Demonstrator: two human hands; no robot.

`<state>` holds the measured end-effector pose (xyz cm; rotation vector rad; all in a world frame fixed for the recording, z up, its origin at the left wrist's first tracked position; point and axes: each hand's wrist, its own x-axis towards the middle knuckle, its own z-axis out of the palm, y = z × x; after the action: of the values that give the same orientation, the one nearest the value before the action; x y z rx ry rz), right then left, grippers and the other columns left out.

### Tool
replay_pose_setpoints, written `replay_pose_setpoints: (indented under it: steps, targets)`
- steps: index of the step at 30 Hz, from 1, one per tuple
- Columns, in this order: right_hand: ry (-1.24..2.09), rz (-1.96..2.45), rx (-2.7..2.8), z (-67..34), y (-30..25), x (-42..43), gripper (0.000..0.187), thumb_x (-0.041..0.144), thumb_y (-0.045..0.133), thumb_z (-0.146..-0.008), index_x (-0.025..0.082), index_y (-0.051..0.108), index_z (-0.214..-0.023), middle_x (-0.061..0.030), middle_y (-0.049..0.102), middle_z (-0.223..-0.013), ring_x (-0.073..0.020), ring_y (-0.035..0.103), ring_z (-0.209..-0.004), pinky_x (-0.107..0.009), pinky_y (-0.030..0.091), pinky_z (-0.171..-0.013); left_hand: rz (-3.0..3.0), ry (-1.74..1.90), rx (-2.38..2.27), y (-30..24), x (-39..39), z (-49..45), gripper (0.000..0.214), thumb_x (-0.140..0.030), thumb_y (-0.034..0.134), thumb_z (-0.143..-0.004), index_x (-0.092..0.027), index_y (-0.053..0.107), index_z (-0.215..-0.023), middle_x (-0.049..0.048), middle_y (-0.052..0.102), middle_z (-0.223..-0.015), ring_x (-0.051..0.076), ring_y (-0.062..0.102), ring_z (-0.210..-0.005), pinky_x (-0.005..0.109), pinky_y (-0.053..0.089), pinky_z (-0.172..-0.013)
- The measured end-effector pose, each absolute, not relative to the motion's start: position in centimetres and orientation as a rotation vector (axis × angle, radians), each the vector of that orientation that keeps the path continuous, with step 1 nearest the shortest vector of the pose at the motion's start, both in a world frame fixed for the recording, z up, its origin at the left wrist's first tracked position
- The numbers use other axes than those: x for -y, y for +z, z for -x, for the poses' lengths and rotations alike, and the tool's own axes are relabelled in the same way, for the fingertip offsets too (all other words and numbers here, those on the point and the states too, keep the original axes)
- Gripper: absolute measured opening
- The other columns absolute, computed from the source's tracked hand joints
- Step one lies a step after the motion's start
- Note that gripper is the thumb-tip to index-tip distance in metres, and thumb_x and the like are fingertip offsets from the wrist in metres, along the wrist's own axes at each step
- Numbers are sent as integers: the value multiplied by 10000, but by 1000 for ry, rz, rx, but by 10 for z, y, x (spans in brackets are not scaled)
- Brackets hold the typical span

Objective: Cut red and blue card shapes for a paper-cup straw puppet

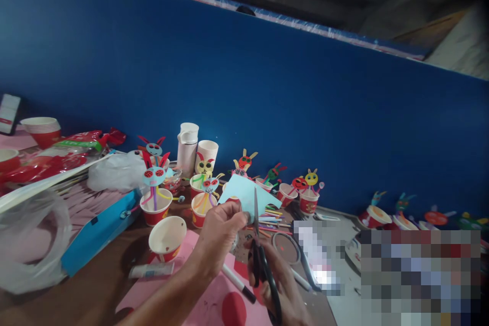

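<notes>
A sheet of light blue paper (240, 191) is pinched between the thumb and fingers of my left hand (223, 226), held up above the table. My right hand (280, 270) grips black-handled scissors (262, 260), fingers in the loops. The blades point upward and lie across the blue paper's lower right part; I cannot tell whether they are fully closed. Under my hands lies pink paper (202, 295) with a red round piece (234, 309) on it and a marker with a dark end (239, 283). A white paper cup (167, 238) stands left of my left wrist.
Cups with paper animal faces (154, 176) stand along the blue partition (267, 86). A white thermos (187, 150) and stacked cups (207, 150) are behind. At left are a blue folded card (101, 232), a clear tape-like ring (34, 275) and red packaging (72, 150). Colored sticks (273, 219) lie right.
</notes>
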<state>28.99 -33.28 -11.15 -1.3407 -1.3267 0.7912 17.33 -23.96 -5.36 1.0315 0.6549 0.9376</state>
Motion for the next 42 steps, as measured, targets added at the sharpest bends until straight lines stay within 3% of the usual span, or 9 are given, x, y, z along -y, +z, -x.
replay_pose_setpoints:
  steps: [8, 17, 25, 31, 42]
  targets:
    - [790, 1312, 1305, -287, -109, 333, 536, 504, 576, -668, 183, 527, -1094, -25, 548, -607, -192, 555, -577, -281, 473, -535, -1010, 923, -614, -53, 238, -171, 144, -227, 573, -653, -151, 475, -580, -34, 494, -496, 74, 450, -438, 193, 302, -447]
    - [773, 1307, 1246, -282, -110, 333, 428, 470, 564, -698, 197, 562, -1027, -38, 535, -648, -225, 581, -690, -302, 488, -558, -1017, 891, -609, -50, 236, -168, 108, -203, 566, -635, -149, 489, -583, -16, 525, -507, 86, 466, -436, 196, 287, -429]
    - [830, 1263, 1234, -284, -113, 334, 531, 514, 620, -625, 200, 549, -1048, -43, 539, -714, -176, 538, -605, -275, 463, -521, -988, 871, -603, -45, 236, -163, 126, -232, 635, -584, -135, 555, -598, -32, 490, -484, 84, 453, -437, 198, 309, -437]
    - [844, 1246, 1233, -283, -115, 335, 558, 568, 599, -616, 199, 553, -1032, -39, 526, -706, -159, 512, -570, -261, 440, -493, -1011, 854, -555, -43, 235, -161, 73, -192, 586, -629, -136, 550, -601, -27, 503, -524, 69, 444, -435, 200, 318, -455]
    - [845, 1261, 1300, -284, -115, 334, 543, 548, 584, -639, 197, 541, -1051, -13, 517, -624, -133, 468, -482, -250, 420, -448, -1072, 825, -619, -42, 228, -155, 127, -243, 647, -586, -138, 579, -567, -11, 527, -460, 90, 458, -402, 199, 301, -409]
